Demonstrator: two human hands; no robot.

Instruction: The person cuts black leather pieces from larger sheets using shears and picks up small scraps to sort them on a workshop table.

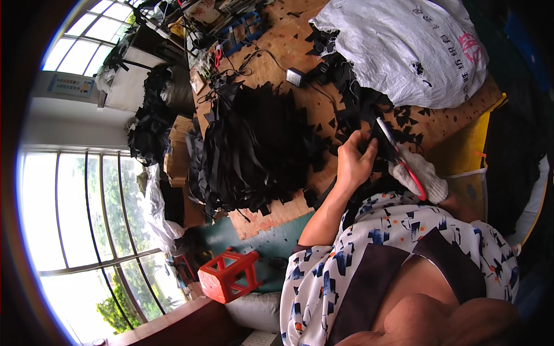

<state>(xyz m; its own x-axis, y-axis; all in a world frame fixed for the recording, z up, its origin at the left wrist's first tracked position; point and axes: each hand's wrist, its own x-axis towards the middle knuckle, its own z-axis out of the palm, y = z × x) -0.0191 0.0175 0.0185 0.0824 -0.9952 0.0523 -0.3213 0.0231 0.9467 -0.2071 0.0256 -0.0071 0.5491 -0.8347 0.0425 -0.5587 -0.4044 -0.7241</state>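
Observation:
Bare and pinched, my left hand (355,158) grips a piece of black fabric (368,131) at the wooden table's edge. My right hand (418,173), in a whitish knit glove, is closed on red-handled scissors (412,176), whose silver blades point up and left beside that fabric. Left of my hands lies a large heap of black strips (248,150). Small black scraps (404,118) are scattered just above them. Whether the blades are touching the fabric or only beside it is hard to tell.
A white woven sack (398,52) covers the upper right of the table (288,23). A black adapter (295,78) and cords lie mid-table. Below are a red plastic stool (222,277) and a grey bundle (259,311). Barred windows (81,213) stand left; a yellow surface (461,150) is right.

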